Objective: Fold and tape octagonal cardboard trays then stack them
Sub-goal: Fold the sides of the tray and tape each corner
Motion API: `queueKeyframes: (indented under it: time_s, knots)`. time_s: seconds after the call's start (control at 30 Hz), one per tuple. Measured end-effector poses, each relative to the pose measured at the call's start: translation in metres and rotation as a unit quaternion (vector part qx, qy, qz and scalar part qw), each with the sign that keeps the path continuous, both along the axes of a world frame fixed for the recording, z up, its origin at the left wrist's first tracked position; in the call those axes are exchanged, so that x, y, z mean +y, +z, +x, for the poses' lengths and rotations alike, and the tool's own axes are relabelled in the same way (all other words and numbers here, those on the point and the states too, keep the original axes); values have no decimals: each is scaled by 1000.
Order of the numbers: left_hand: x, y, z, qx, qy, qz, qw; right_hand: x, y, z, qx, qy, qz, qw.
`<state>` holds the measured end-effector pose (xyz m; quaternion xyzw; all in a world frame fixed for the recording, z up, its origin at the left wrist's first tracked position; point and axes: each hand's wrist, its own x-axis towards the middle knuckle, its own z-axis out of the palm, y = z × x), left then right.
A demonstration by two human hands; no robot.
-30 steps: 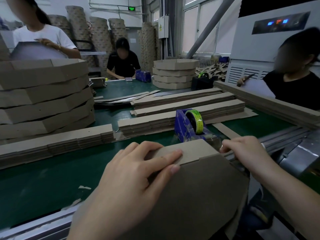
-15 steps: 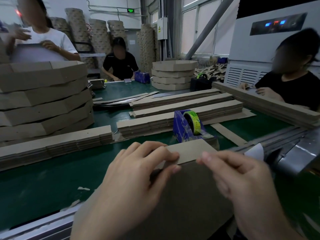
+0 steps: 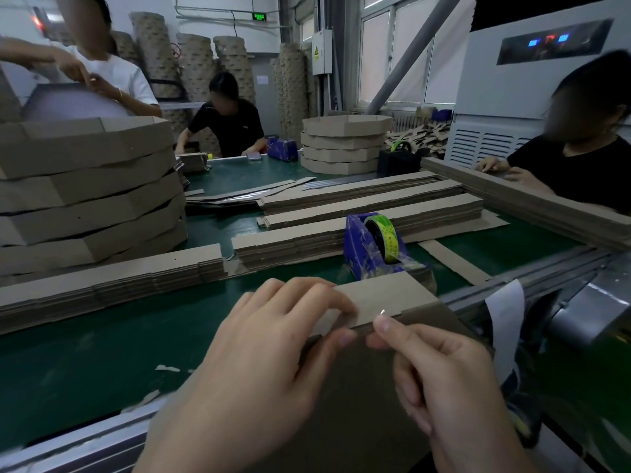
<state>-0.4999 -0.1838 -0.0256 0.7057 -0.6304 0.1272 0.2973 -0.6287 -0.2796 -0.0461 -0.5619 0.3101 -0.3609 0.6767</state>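
A brown cardboard tray [image 3: 386,297] leans against the near edge of the green belt, its folded side flap uppermost. My left hand [image 3: 273,349] grips the flap's left end, fingers over the top and thumb on the near face. My right hand [image 3: 440,370] pinches a short piece of clear tape at the flap's fold line, just right of my left thumb. The blue tape dispenser [image 3: 372,247] with a green-yellow roll stands right behind the flap.
A tall stack of folded trays [image 3: 85,186] fills the left. Piles of flat cardboard strips [image 3: 368,213] lie across the belt [image 3: 85,353]. Another tray stack [image 3: 345,145] stands at the far end. Three people work around the table; a metal rail [image 3: 546,278] runs on the right.
My right hand came from the dispenser on the right to the tray's flap, now pinching tape beside my left thumb. My left hand kept its hold on the flap.
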Motion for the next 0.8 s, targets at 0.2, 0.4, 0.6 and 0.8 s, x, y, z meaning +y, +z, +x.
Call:
queueKeyframes:
  time_s: [0.2,0.4,0.6,0.8]
  knots:
    - [4,5,3,-15,-19,67,997,-4,-2,-1,16,38,2,999]
    - [5,9,7,39,-8,83,996,-10,-2,-6,52,94,-73,992]
    - [-12,13,-8,11,53,-6,999,-13,-1,-6,69,136,-90,984]
    - [-18,7,-13,34,94,-56,993,-17,2,-6,105,143,-122,977]
